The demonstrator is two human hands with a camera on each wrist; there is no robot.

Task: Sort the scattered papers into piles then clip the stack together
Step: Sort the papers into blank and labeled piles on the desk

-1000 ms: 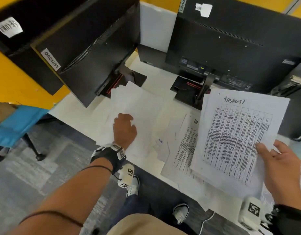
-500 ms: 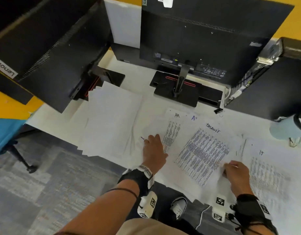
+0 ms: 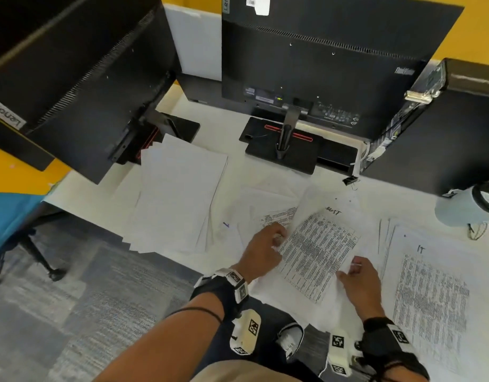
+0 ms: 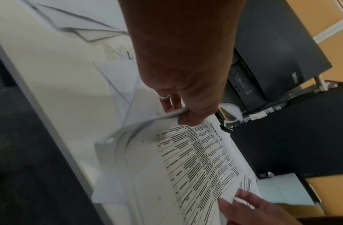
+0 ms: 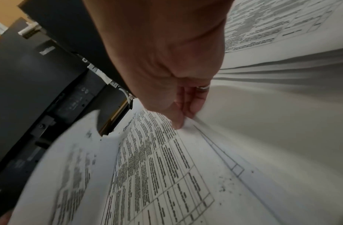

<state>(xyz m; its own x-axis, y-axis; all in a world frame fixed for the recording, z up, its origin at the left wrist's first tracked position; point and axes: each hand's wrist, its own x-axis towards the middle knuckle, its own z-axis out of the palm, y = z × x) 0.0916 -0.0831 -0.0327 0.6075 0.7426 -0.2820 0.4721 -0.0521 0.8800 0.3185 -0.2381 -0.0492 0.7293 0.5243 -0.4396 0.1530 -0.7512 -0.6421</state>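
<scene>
Both hands on tasklist sheet (image 3: 317,252), mid-worktop (image 3: 227,139), between blank pile (image 3: 177,194) and IT pile (image 3: 430,293). Left hand (image 3: 261,250) pinches its left edge, right hand (image 3: 360,282) pinches near corner. Risk: sheet bowed, loose pages beneath could drag, crease, muddle piles. Clip (image 3: 350,180) lies far back.

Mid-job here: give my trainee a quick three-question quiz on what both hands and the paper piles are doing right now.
1. True or false: both hands hold the same printed table sheet.
2. Which pile is blank side up? A) the pile headed IT B) the pile by the left monitor
3. What small black item lies near the middle monitor's base?

Key: 1 true, the left hand pinches its left edge, the right hand its right edge. 2 B. 3 binder clip.
</scene>
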